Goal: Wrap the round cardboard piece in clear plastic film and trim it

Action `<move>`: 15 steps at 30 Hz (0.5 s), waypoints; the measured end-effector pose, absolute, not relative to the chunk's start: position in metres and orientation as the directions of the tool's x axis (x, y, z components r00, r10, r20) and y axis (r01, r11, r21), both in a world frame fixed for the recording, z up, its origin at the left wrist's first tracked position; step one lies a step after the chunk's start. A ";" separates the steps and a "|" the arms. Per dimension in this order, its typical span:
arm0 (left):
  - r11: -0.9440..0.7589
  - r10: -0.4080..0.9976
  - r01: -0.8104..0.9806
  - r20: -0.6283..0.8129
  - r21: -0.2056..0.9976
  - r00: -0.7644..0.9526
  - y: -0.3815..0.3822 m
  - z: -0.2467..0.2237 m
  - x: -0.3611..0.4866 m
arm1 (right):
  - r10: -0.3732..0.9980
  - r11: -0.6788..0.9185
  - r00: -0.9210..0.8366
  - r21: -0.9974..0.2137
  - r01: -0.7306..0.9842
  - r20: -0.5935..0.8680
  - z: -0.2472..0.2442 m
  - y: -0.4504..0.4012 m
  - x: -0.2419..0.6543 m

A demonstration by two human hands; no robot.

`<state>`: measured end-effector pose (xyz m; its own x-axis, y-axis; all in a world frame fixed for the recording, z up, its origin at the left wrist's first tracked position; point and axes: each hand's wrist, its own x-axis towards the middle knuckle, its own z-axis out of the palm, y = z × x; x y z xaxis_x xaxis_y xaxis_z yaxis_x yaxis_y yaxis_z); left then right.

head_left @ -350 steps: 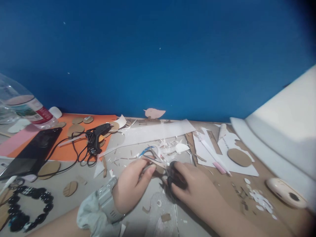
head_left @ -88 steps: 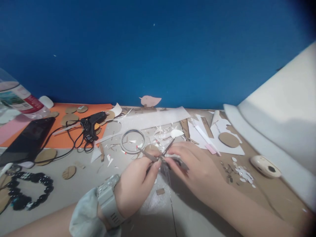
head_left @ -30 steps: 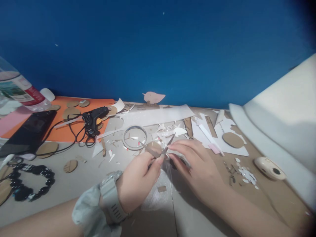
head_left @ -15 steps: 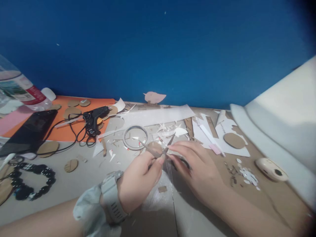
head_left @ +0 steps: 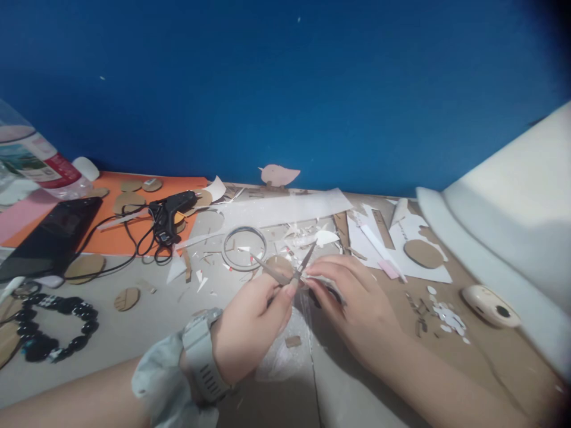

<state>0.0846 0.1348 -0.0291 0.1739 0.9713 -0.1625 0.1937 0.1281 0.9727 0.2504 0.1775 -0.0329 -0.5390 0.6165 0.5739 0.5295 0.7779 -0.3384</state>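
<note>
My left hand (head_left: 256,324) is closed around the middle of a pair of scissors (head_left: 307,261), whose two pointed blades spread apart and away from me. Thumb and fingers of my right hand (head_left: 357,303) pinch at the right blade, on something small and pale that I cannot make out. A dark handle loop shows below the right fingers. Beyond the blades lie a grey tape ring (head_left: 223,249) and a white paper piece (head_left: 327,238). A small cardboard scrap (head_left: 293,342) rests on clear plastic between my wrists.
On the left are a hot glue gun (head_left: 166,217) with its cord, a phone (head_left: 53,238), a bottle (head_left: 40,160), a beaded bracelet (head_left: 79,343) and cardboard discs. On the right lie a pen (head_left: 379,246), a cardboard oval (head_left: 423,254) and an earbud case (head_left: 489,305). A blue wall stands behind.
The right fingertips have shifted slightly at the right blade, and a bit more of that blade shows. My left hand keeps its grip on the scissors.
</note>
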 end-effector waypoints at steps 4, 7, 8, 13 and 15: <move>0.110 0.975 0.194 -0.143 0.975 0.168 0.135 -0.029 0.085 | 0.618 0.767 -0.524 -0.301 0.567 0.586 -0.032 0.177 0.250; 0.101 0.978 0.194 -0.133 0.976 0.162 0.135 -0.029 0.086 | 0.614 0.772 -0.532 -0.303 0.559 0.583 -0.032 0.178 0.250; 0.093 0.979 0.204 -0.128 0.975 0.161 0.134 -0.030 0.086 | 0.611 0.777 -0.538 -0.312 0.546 0.581 -0.033 0.178 0.250; 0.055 0.984 0.292 -0.102 0.955 0.145 0.132 -0.032 0.084 | 0.580 0.804 -0.549 -0.312 0.507 0.602 -0.035 0.178 0.250; 0.066 0.984 0.311 -0.114 0.948 0.137 0.132 -0.031 0.084 | 0.577 0.800 -0.533 -0.293 0.524 0.619 -0.035 0.178 0.251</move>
<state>0.0843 0.1320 -0.0313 0.1367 0.9841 -0.1136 0.3111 0.0662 0.9481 0.2506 0.1776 -0.0352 -0.5334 0.5765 0.6190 0.5245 0.7995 -0.2927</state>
